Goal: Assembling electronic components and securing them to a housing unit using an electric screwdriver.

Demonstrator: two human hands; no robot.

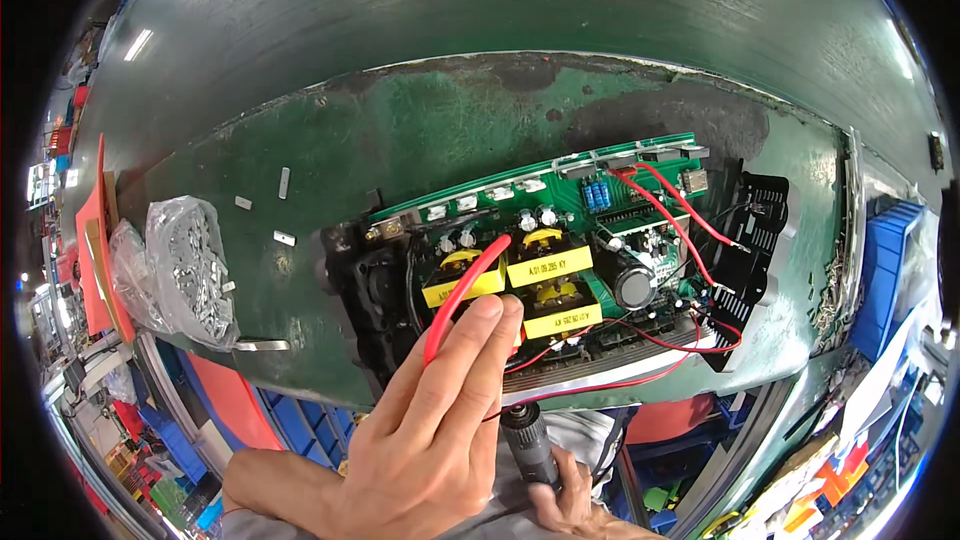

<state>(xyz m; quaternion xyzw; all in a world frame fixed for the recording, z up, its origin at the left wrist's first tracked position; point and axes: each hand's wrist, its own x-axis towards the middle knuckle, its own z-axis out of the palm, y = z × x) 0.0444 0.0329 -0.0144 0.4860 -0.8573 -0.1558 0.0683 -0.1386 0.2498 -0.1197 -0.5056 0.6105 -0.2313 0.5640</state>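
Note:
A green circuit board [560, 202] with yellow-labelled transformers [551, 268] and a round capacitor [634, 287] lies on the bench. My left hand [437, 418] reaches over its near edge, fingers together and fingertips against the parts beside the transformers; its thumb is hidden beneath. A thick red wire [462, 292] arcs up from beside these fingers. Below the board's near side, my right hand [572, 495] is closed around a black, cylindrical powered screwdriver [530, 445], which points up toward the edge. Its tip is hidden.
A black slotted end plate [742, 275] sits at the board's right, joined by red wires [672, 215]. To the left are a plastic bag of small metal parts [195, 270] and several loose metal pieces [284, 238]. Blue bins [885, 275] stand at right.

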